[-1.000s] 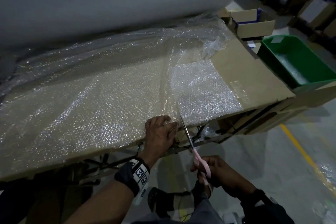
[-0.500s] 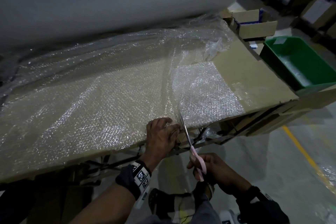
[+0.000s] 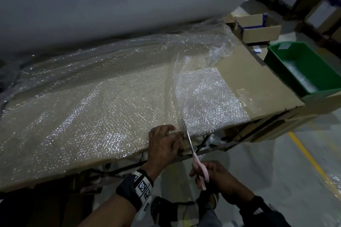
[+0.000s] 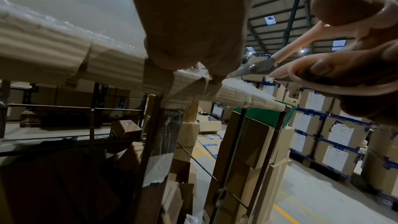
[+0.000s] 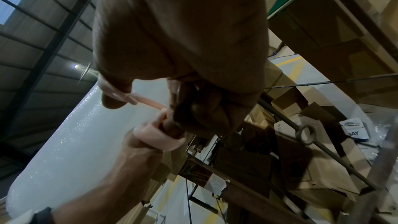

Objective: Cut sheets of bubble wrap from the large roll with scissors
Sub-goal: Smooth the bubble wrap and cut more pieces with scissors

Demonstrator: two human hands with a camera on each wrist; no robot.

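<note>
The bubble wrap (image 3: 96, 108) lies spread over the cardboard-covered tabletop (image 3: 245, 79) across the middle of the head frame, fed from the large roll (image 3: 110, 0) that fills the upper left. At the lower centre, on the tabletop's near edge, the left hand (image 3: 163, 145) holds the sheet's edge, fingers curled over it and thumb against the cardboard. Just to its right the right hand (image 3: 214, 177) grips the pink handles of the scissors (image 3: 193, 151), whose blade points up the frame into the wrap beside a cut line; right of that line lies a whiter, separate-looking patch of wrap. At the right edge a green bin (image 3: 276, 64) holds what looks like clear wrap at its bottom, and above it an open cardboard box (image 3: 258, 33) shows a blue and white lining; its contents cannot be told. The left wrist view adds the scissors' pivot screw, the taped corrugated tabletop edge, and stacked cartons (image 4: 336, 142) with white labels at the right. The right wrist view shows fingers through the handle loops and scattered cardboard under the tabletop.
</note>
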